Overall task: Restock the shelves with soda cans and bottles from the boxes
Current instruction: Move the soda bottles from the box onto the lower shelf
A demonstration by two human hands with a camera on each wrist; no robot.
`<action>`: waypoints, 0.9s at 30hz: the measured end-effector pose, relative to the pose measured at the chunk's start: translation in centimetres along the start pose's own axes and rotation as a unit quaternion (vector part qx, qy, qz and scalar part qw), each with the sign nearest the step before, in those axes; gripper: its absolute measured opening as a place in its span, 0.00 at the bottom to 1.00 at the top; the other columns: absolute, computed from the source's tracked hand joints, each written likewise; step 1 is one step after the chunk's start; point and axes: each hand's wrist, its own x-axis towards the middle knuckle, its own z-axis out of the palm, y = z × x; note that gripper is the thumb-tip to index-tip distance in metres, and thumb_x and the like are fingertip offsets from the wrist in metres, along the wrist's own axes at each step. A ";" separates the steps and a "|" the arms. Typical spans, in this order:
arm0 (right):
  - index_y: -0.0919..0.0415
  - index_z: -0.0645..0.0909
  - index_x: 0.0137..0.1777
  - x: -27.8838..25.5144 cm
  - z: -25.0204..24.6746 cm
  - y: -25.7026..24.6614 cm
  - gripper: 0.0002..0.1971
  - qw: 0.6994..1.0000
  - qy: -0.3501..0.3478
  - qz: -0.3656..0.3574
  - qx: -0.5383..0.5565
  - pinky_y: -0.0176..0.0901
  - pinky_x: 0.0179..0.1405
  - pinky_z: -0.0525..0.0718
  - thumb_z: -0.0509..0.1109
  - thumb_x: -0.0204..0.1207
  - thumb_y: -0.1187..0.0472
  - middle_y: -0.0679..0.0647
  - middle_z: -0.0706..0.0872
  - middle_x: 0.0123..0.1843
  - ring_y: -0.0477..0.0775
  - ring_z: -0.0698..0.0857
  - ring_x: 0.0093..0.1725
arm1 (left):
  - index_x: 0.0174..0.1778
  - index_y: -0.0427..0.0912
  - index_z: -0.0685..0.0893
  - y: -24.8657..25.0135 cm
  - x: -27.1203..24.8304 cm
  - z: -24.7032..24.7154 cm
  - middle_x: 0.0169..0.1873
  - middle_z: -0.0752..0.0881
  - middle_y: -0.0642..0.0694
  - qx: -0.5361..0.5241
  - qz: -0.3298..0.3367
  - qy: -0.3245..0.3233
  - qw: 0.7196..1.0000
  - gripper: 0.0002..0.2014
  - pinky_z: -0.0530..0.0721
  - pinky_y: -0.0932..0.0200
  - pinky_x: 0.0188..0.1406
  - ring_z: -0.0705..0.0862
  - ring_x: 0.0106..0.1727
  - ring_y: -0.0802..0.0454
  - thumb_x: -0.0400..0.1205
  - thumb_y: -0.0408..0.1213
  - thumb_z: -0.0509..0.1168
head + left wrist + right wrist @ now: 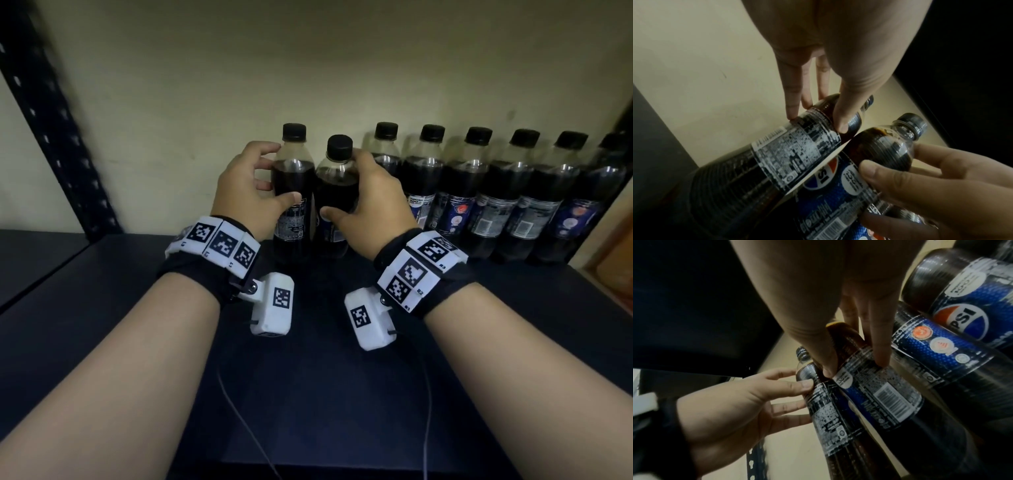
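The dark shelf (102, 308) carries everything here, backed by a pale wall with a perforated upright post (51, 130) at its back left corner. Along the back edge, reaching toward the back right corner, stands a row of cola bottles (496, 205), upright, black-capped and touching one another. At the left end of that row, a little forward of it, two more bottles stand side by side and look to be touching. The left hand (246, 192) curls loosely round the left bottle (294, 192), thumb on the front of the label and fingertips round the far side, with daylight between palm and plastic. The right hand (370, 202) wraps the right bottle (337, 195) more firmly, thumb low on the front and fingers over the shoulder, close to the first bottle of the row. The step in hand seems to be seating this pair into line. To do it well, I would slide both bottles straight back along the shelf toward the back edge, bases flat, holding low near the labels so they do not tip. The right bottle should be tucked against the end of the row without knocking it, since one toppled neighbour could take several down. Let go only once each stands steady.
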 end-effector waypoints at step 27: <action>0.50 0.66 0.80 1.9 1.6 -0.1 0.39 0.990 0.072 0.025 -0.120 0.60 0.59 0.87 0.81 0.73 0.50 0.50 0.76 0.76 0.60 0.83 0.68 | 0.73 0.59 0.78 -1.1 2.6 2.0 0.62 0.82 0.48 0.027 0.006 0.035 0.999 0.42 0.90 0.51 0.56 0.87 0.57 0.49 0.63 0.36 0.87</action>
